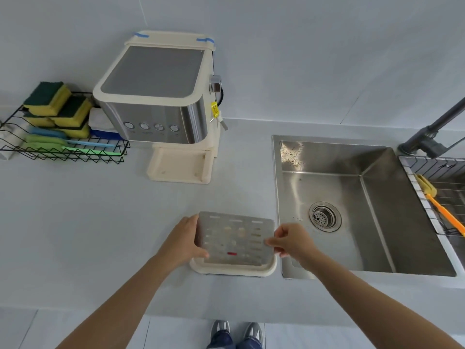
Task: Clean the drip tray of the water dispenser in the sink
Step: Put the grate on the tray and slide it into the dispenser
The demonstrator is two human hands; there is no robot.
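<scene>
The cream drip tray (251,271) rests on the grey counter near its front edge, just left of the steel sink (357,207). Its grey slotted grate (234,236), with a small red marker, is lifted and tilted above the tray. My left hand (182,239) grips the grate's left edge. My right hand (289,241) pinches its right edge. The cream and steel water dispenser (156,102) stands at the back left, and its tray slot (180,167) is bare.
A black wire rack (63,149) with several green-yellow sponges and brushes stands left of the dispenser. A dark faucet (432,132) rises behind the sink. A drying rack (432,187) with an orange-handled brush lies at the sink's right side.
</scene>
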